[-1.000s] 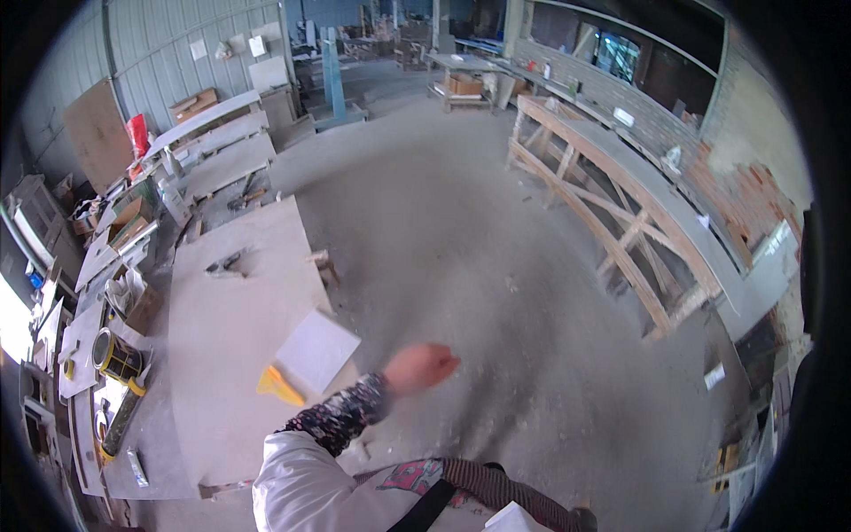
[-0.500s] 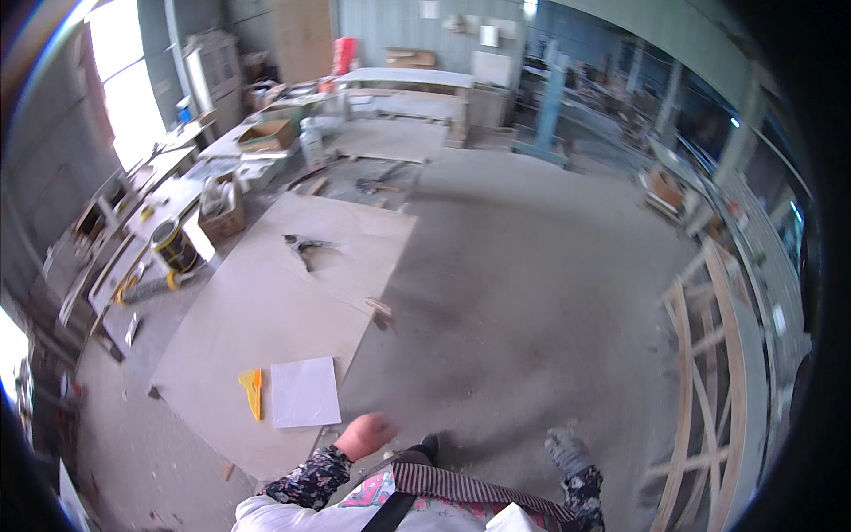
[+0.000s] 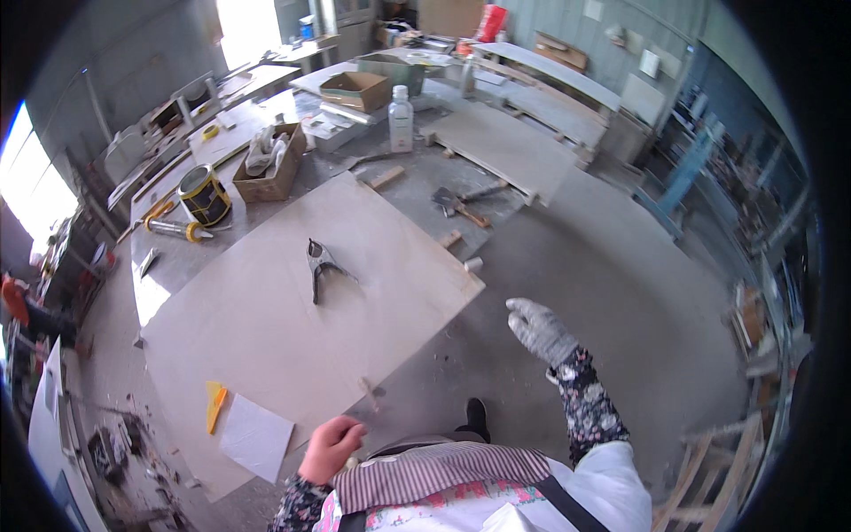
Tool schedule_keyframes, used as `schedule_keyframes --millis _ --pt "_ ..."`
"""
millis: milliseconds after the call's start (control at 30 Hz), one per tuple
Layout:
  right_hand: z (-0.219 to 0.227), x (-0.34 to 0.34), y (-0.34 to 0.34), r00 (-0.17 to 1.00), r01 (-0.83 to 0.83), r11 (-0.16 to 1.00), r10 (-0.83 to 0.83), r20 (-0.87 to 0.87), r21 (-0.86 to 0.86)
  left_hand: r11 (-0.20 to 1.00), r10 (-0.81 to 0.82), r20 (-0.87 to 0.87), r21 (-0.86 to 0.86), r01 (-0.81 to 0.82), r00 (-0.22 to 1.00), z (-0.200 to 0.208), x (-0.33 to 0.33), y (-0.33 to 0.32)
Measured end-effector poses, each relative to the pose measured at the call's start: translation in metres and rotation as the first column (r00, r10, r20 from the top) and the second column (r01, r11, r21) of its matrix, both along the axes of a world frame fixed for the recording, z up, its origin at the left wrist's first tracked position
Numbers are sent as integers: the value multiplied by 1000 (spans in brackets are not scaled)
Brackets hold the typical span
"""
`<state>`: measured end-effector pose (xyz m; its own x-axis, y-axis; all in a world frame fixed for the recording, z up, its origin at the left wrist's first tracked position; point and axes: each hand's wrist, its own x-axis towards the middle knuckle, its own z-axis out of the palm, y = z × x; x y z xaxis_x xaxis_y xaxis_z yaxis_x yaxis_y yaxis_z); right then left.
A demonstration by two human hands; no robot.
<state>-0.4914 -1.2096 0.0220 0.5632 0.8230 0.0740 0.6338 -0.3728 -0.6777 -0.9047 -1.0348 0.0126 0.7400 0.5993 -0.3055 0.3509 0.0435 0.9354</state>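
Observation:
My left hand, bare, is loosely curled near the front edge of a large pale board; nothing shows in its fingers. Beside it on the board lie a white square sheet and a yellow scraper. My right hand wears a grey-white glove and is held out over the floor, right of the board's corner. Its fingers are partly extended, with nothing seen in them. A spring clamp rests on the middle of the board, away from both hands.
Beyond the board, the table carries a caulking gun, a can, cardboard boxes, a white bottle and brushes. A wooden frame stands low at the right. Further boards lie at the back.
My view has turned left and moved closer to the table. My right hand has risen and reached forward toward the board's corner. My left hand stays low by the white sheet.

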Motion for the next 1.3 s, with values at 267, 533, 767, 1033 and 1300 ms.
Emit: schedule_keyframes --millis 267,533,767,1033,1300 --pt "-54 237 199 832 -90 973 190 521 -211 648 756 -36 -96 -755 654 6 82 -87" --pt "-53 338 285 755 -444 718 622 207 -536 494 840 -200 -99 -864 504 5 110 -155" --pt "2 318 350 785 202 979 -141 603 -33 347 919 -167 -92 -933 358 -15 70 -227" --pt "-68 114 338 418 -261 710 694 -586 654 141 983 -91 -183 -973 159 -46 -73 -311" --pt "27 -220 260 399 -388 730 684 -611 563 138 990 3 -78 -987 139 -59 -252 -330"
